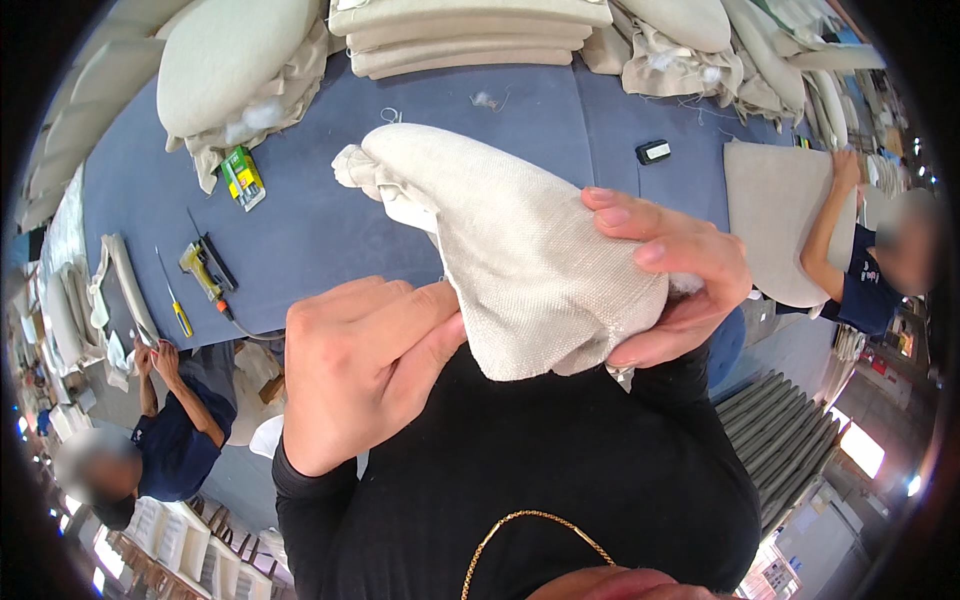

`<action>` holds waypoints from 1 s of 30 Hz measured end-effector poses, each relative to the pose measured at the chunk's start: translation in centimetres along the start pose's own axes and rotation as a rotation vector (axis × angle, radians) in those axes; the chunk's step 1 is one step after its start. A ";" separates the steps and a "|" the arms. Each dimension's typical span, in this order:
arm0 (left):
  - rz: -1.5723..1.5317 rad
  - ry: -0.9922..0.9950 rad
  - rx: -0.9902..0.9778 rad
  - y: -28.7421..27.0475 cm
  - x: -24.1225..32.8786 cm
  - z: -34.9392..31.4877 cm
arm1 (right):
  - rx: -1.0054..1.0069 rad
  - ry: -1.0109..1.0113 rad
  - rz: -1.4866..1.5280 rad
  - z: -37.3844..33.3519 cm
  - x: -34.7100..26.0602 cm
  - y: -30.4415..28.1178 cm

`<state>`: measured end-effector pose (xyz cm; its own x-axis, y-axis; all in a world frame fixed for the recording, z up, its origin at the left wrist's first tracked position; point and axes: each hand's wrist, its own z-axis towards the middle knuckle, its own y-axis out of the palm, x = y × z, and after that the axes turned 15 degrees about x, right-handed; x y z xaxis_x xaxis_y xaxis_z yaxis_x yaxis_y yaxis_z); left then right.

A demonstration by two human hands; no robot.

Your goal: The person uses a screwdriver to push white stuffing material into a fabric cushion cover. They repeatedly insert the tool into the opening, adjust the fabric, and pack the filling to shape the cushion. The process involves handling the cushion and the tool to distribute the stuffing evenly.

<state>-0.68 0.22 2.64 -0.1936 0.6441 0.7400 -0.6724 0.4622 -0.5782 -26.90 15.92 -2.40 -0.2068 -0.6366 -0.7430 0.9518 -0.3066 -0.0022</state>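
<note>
Close in front of me, a padded cushion piece (510,230) covered in beige woven fabric is held up above the table, its loose cloth edges bunched at the far left end. My left hand (365,350) pinches the edge of that fabric between thumb and fingers. Around the cushion's right end curls my right hand (680,265), with fingers on top and thumb below. A little white stuffing (685,284) shows beside the right palm. The cushion's underside is hidden.
On the blue table (330,180) lie a yellow staple gun (202,268) with a hose, a yellow-handled screwdriver (178,305), a green-yellow box (242,178) and a small black device (653,152). Beige cushions (470,25) are stacked behind. Co-workers work at left (180,430) and right (870,270).
</note>
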 end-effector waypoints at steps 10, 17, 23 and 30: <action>-0.088 -0.119 0.049 0.2 -1.0 -1.7 | 0.066 -0.041 0.081 -0.2 0.6 0.3; -0.075 0.051 0.033 0.3 -1.2 -0.5 | 0.224 -0.117 -0.026 0.1 0.5 2.3; -0.144 0.093 0.016 1.4 -2.0 -0.4 | 0.201 -0.112 -0.007 -0.6 0.4 1.6; -0.134 0.067 -0.028 0.9 -2.2 -0.2 | 0.100 -0.075 0.052 -0.3 0.2 0.8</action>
<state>-0.73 -0.71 0.40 -0.0547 0.6144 0.7871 -0.6686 0.5629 -0.4859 -26.15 15.79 -2.71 -0.1775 -0.7037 -0.6880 0.9351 -0.3384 0.1049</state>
